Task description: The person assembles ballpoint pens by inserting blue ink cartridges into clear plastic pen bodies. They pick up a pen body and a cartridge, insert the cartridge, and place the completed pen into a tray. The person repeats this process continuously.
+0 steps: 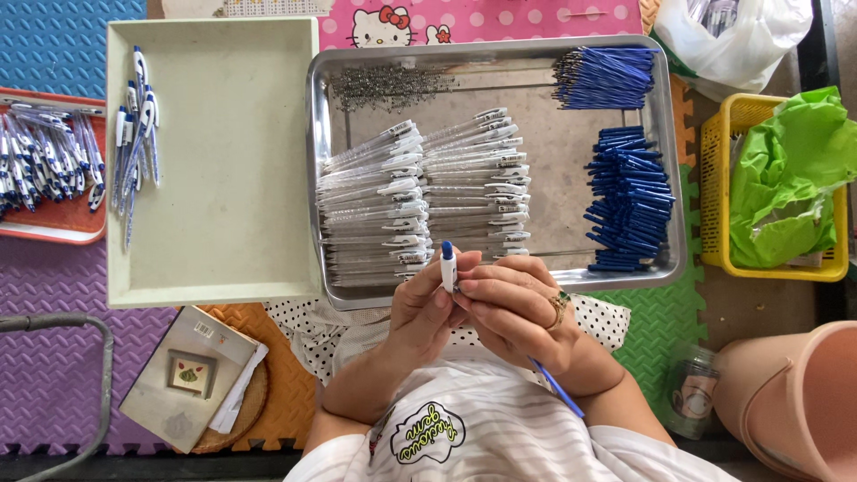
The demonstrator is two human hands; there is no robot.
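Foam floor mats (54,330) in purple, blue and green lay under a steel tray (675,178) of clear pen barrels (420,201) and blue refills (629,210). At lower centre of the frame, both hands were closed on one white pen (448,265): left hand (424,308) pinching its barrel, right hand (513,299) gripping beside it, blue tip upward. It looked light, stiff, slick; best held mid-barrel.

Left hand (427,308) and right hand (513,299): together pinching an upright white pen (448,266) with blue cap. Metal tray (320,178): clear pen barrels (428,196), blue refills (629,201), small springs (388,87). Cream tray (223,178): a few finished pens (136,134).
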